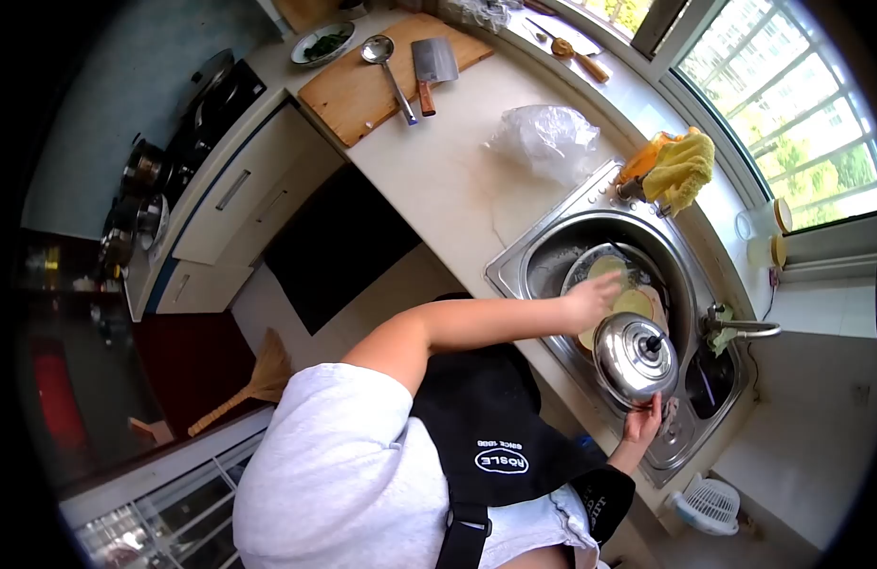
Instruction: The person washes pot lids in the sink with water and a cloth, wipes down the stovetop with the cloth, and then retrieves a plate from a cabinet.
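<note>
My right hand (640,423) grips the lower rim of a shiny domed metal pot lid (631,358) with a black knob, tilted over the sink's near edge. My left hand (595,302) hovers over the large basin of the steel sink (538,266), just beyond the lid. Motion smears its fingers, so their grip is unclear. Beneath it, a metal bowl (573,277) stands in the basin with pale yellow-green round pieces (634,302) in and around it; their kind is hard to make out.
A faucet (751,329) reaches over the sink from the right. Yellow cloth (680,173) hangs behind the basin. A crumpled plastic bag (547,140) lies on the counter. Farther left, a cleaver (434,60) and a ladle (385,66) rest on a wooden cutting board (339,95).
</note>
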### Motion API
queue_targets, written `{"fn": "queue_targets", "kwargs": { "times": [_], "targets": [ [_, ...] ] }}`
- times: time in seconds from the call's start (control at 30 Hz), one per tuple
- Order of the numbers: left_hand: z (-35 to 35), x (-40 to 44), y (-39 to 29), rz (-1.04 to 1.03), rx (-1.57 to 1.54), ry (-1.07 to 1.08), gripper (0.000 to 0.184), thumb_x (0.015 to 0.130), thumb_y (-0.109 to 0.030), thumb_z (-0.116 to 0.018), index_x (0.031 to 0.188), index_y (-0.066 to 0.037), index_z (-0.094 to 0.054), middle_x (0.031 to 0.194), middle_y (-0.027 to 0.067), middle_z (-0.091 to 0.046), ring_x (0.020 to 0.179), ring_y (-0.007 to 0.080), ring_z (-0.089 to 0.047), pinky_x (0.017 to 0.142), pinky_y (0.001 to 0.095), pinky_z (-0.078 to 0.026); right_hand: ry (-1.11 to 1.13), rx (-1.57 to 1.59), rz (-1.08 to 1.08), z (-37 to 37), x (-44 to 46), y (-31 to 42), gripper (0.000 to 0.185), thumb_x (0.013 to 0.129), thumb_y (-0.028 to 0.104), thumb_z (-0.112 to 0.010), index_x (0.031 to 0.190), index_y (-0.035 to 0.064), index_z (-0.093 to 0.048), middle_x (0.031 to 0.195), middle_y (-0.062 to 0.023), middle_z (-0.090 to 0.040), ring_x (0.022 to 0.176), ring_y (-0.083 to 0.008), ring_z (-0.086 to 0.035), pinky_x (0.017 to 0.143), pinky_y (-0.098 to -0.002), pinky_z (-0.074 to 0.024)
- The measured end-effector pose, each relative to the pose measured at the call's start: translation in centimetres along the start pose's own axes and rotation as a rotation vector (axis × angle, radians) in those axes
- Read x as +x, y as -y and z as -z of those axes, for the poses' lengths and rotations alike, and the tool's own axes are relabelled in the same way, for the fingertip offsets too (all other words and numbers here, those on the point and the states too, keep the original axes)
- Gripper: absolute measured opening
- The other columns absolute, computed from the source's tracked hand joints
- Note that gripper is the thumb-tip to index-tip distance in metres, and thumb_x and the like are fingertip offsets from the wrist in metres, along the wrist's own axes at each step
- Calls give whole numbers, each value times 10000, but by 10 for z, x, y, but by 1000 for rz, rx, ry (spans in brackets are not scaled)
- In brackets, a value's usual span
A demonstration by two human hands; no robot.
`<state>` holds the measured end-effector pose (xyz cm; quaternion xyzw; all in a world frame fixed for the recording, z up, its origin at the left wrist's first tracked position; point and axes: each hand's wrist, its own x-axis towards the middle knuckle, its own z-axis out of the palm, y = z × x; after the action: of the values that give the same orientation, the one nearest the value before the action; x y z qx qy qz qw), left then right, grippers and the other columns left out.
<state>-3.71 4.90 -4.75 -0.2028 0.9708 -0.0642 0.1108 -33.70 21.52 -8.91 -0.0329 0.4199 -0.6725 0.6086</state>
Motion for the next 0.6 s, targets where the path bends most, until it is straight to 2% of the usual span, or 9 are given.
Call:
{"fn": "queue_targets", "kwargs": {
  "times": [0.07, 0.1, 0.17, 0.27, 0.33, 0.37, 0.43, 0.5, 0.6],
  "targets": [
    [58, -41, -25, 200, -713, -204, 392, 778, -446, -586, 1123, -260, -601, 1153, 141, -535, 1242, 376, -350, 1026, 631, -98, -81, -52, 24, -19, -9, 4, 137, 877, 92, -555, 988, 27, -603, 955, -48, -647, 842, -124, -603, 733, -283, -487],
    [79, -47, -22, 127, -904, -124, 388, 804, -428, -576, 1132, -221, -590, 1119, 148, -544, 1152, 357, -443, 995, 589, -218, -83, -48, 5, -21, -14, 10, 145, 879, 91, -551, 997, 22, -599, 968, -53, -645, 847, -127, -603, 737, -281, -486],
    [114, -64, -22, 23, -1070, -202, 433, 801, -377, -602, 1162, -139, -570, 1003, 147, -593, 1020, 309, -533, 930, 389, -382, 134, 46, -75, -20, -17, 35, 198, 901, 128, -520, 1045, 5, -579, 1050, -95, -626, 939, -158, -591, 840, -318, -471],
    [150, -102, -24, -65, -1331, -430, 388, 835, -331, -590, 1147, -101, -569, 997, 126, -610, 993, 254, -562, 899, 342, -415, 170, -7, -13, -63, -36, 58, 246, 920, 172, -488, 1069, -5, -570, 1111, -125, -603, 1025, -202, -566, 912, -367, -441],
    [156, -127, -23, -227, -2039, -242, 357, 870, -284, -560, 1138, -49, -556, 1027, 114, -608, 967, 182, -571, 865, 306, -432, 140, -20, 31, -92, -50, 54, 237, 921, 175, -489, 1047, -2, -584, 1112, -125, -604, 1005, -203, -577, 882, -353, -460],
    [147, -137, -24, -216, -2035, -268, 357, 870, -284, -560, 1138, -49, -556, 1027, 114, -608, 967, 182, -571, 865, 306, -432, 158, -31, 22, -75, -35, 49, 237, 921, 175, -489, 1047, -2, -584, 1112, -125, -604, 1005, -203, -577, 882, -353, -460],
    [108, -157, -28, 72, -2102, -283, 352, 888, -249, -535, 1138, -2, -537, 1038, 105, -602, 970, 130, -552, 833, 269, -440, 232, 15, -81, -16, 5, 35, 205, 909, 161, -514, 997, 0, -604, 1068, -116, -623, 951, -188, -594, 810, -327, -488],
    [75, -194, -34, 286, -1827, -397, 362, 886, -224, -527, 1161, 11, -510, 1039, 109, -600, 960, 137, -557, 840, 271, -441, 91, -307, -61, 49, 49, 24, 186, 872, 123, -572, 1001, -9, -592, 995, -87, -627, 900, -167, -593, 754, -293, -487],
    [48, -278, -32, 358, -1871, -418, 364, 885, -224, -530, 1170, 2, -506, 1032, 98, -597, 964, 139, -554, 842, 275, -439, -15, -622, 335, -54, -21, -31, 377, 849, 106, -607, 1173, -32, -472, 1122, -145, -555, 949, -202, -562, 798, -316, -476]
  ]
}}
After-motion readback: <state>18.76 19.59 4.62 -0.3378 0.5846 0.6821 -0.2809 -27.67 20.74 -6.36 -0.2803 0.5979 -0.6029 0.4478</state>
